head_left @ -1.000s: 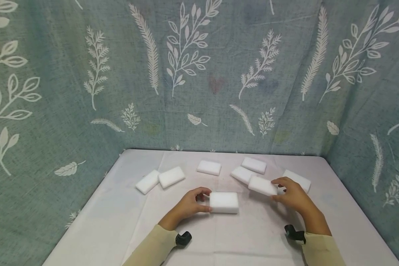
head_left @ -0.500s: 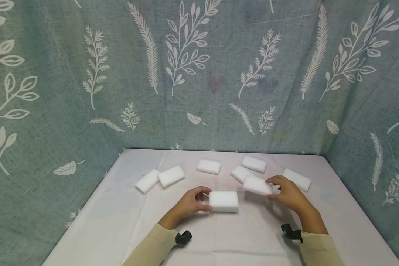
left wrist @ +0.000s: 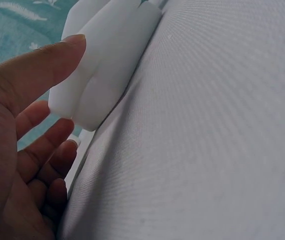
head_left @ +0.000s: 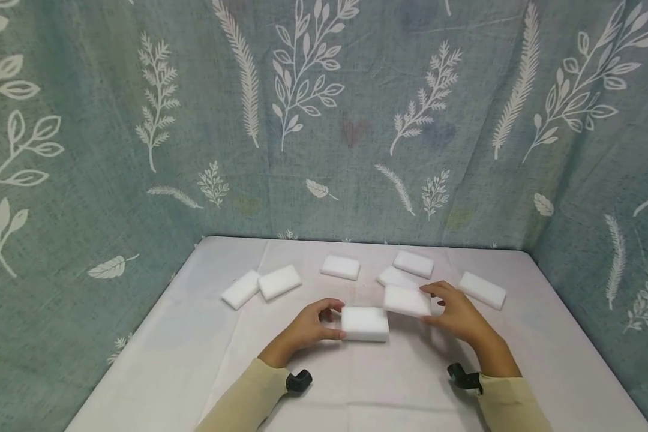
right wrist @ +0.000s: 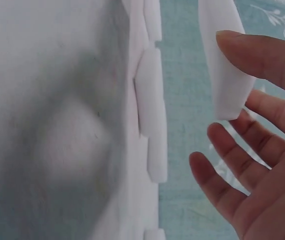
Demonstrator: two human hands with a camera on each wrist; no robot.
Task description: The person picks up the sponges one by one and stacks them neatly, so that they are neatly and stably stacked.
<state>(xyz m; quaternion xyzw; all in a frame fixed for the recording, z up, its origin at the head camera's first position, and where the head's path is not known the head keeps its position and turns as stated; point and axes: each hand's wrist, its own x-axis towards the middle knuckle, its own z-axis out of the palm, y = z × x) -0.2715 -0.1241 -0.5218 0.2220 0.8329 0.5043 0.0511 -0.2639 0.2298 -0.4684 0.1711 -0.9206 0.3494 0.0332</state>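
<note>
White rectangular foam sponges lie on the cloth-covered table. My left hand (head_left: 310, 327) pinches the left end of two stacked sponges (head_left: 365, 324) at the middle; in the left wrist view the lower sponge (left wrist: 113, 80) rests on the cloth, thumb on the near side and fingers behind. To the right, my right hand (head_left: 456, 312) holds another sponge (head_left: 407, 300) by its right end, between thumb and fingers. That sponge (right wrist: 226, 65) is raised off the table in the right wrist view, close to the stack's upper right corner.
Behind the held sponge lie a partly covered sponge (head_left: 393, 277) and another (head_left: 413, 264). One sponge (head_left: 482, 290) lies at right, one (head_left: 341, 267) at back centre, and a touching pair (head_left: 279, 282) at left. A leaf-patterned curtain (head_left: 351, 198) encloses the table's back and sides.
My right hand has carried its sponge leftward, closer to the stack. The left hand keeps its hold on the stack, in place. The head view has tilted slightly.
</note>
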